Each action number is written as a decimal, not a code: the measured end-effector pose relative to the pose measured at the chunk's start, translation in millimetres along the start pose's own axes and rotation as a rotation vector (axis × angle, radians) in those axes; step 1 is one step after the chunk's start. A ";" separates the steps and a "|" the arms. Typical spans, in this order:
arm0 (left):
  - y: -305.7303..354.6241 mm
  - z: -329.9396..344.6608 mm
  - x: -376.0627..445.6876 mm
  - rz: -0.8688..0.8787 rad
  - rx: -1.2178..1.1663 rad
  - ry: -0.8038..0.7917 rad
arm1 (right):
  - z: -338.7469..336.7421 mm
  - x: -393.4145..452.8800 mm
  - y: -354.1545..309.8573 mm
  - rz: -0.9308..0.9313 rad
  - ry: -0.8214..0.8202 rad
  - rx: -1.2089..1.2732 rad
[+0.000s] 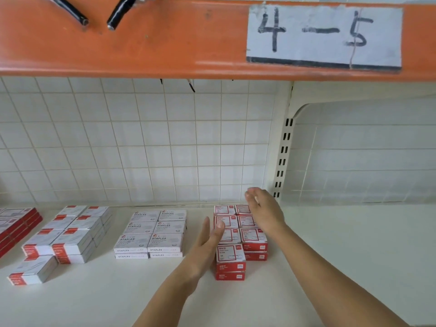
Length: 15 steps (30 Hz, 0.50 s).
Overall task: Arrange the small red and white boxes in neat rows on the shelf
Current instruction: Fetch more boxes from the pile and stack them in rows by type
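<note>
A block of small red and white boxes (pixel 252 237) stands two layers high in two rows on the white shelf (pixel 342 244). The front left stack (pixel 230 261) sits a little forward of its neighbour. My left hand (pixel 207 244) lies flat with straight fingers against the left side of the block, thumb on a box top. My right hand (pixel 263 208) hovers with straight fingers over the back right boxes, near the wall. Neither hand holds a box.
White STAPLES boxes (pixel 151 234) form a stacked block to the left. Further left lie grey and red boxes (pixel 70 234), one loose (pixel 31 270), and red packs (pixel 16 225) at the edge. An orange beam (pixel 118 43) labelled 4-5 hangs overhead. A slotted upright (pixel 283 156) stands behind.
</note>
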<state>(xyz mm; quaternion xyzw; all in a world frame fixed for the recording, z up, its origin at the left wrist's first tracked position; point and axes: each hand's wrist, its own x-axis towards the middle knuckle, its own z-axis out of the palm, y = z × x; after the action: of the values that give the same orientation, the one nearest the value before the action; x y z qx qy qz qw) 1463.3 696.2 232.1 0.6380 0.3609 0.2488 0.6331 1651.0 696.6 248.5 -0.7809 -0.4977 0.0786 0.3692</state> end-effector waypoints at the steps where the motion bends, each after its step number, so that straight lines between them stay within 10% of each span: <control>1: -0.3 -3.3 -4.5 0.011 0.055 0.053 | -3.3 -13.4 2.1 -0.042 0.178 0.035; 4: -7.1 -11.4 -20.5 0.135 0.239 0.182 | -13.1 -63.2 10.0 -0.182 0.422 0.152; 15: -28.7 -4.9 -39.0 0.281 0.585 0.307 | -0.6 -137.6 7.0 -0.230 -0.150 -0.156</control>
<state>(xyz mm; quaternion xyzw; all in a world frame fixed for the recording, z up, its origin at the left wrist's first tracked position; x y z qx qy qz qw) 1431.2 667.2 209.5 0.7908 0.4165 0.3127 0.3215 1588.6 579.7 210.7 -0.7371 -0.6145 0.0549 0.2759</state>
